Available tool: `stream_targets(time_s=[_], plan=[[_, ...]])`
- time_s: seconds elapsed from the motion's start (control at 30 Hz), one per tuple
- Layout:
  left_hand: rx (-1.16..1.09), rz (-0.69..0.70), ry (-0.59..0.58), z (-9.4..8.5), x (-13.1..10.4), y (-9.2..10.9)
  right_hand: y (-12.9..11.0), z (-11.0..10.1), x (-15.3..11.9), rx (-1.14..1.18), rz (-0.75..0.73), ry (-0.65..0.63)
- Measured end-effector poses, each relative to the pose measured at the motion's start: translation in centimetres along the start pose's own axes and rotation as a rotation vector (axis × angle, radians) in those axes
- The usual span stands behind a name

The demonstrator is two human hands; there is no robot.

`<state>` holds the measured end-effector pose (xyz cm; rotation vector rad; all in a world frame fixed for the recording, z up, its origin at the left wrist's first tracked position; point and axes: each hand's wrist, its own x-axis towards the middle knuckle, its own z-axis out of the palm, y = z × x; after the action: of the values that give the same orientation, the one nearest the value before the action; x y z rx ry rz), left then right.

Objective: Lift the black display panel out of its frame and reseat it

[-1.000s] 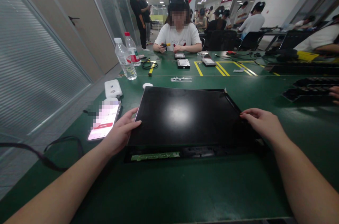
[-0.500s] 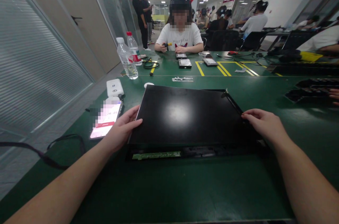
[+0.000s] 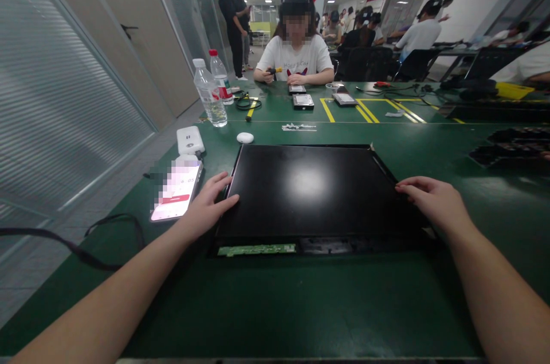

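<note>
A glossy black screen panel [image 3: 309, 192] lies within a shallow black frame [image 3: 369, 245] on the green table [image 3: 301, 306]. Along the frame's near edge, at the left, a narrow green circuit board [image 3: 256, 250] is exposed. My left hand [image 3: 212, 203] rests at the panel's left edge, thumb on the surface and fingers spread apart along the side. At the right edge, my right hand [image 3: 433, 200] pinches the rim between thumb and fingers; whether it grips the panel or the frame is hard to tell.
Left of the panel are a lit phone [image 3: 178, 189], a white power bank [image 3: 189, 140] and a black cable. A white oval case [image 3: 245, 137] and two bottles stand beyond. Across the table, a person [image 3: 296, 54] holds a yellow-handled tool near several hard drives.
The panel's left side has come down from a tilt and now sits flatter inside the frame. My left hand has lowered with it, and the view has shifted slightly.
</note>
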<state>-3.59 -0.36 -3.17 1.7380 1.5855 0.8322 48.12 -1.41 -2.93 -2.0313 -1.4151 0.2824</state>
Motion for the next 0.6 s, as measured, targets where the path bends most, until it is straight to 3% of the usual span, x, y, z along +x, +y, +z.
stream_targets(time_s=[0.23, 0.6], plan=[[0.134, 0.057, -0.045, -0.1, 0.1, 0.0, -1.5, -0.2, -0.6, 0.026, 0.148, 0.017], [0.206, 0.073, -0.061, -0.1, 0.4, -0.3, -1.5, -0.2, -0.6, 0.152, 0.169, -0.004]])
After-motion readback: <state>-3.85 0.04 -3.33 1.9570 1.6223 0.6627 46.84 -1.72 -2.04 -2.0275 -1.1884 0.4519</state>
